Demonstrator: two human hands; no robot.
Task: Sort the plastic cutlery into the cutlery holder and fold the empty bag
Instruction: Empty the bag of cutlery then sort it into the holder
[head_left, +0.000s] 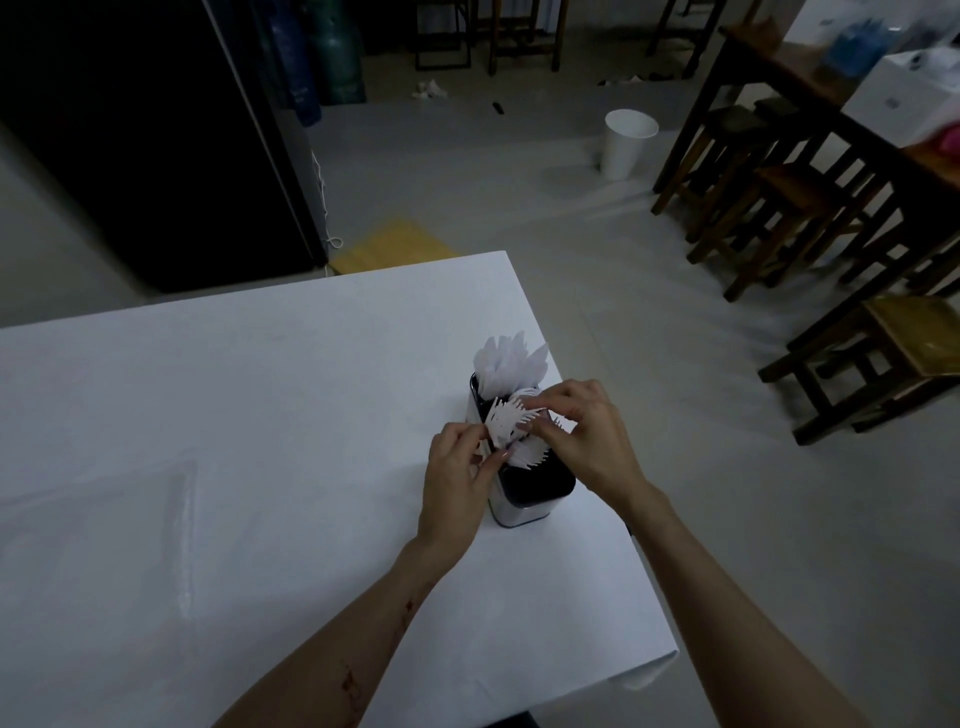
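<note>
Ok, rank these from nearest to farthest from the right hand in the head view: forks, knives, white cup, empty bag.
From the right hand:
1. Forks, in the holder's middle, at its fingertips.
2. Knives, just beyond, in the holder's far end.
3. Empty bag, flat on the table, far left.
4. White cup, on the floor beyond the table.

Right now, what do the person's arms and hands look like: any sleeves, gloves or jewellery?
Both forearms are bare as far as the frame shows: no sleeves, gloves, watch or bracelets. The left hand and right hand show no rings that I can make out. The left forearm carries a few reddish marks along its length. The fingernails look short and unpainted, though the light is dim.
</note>
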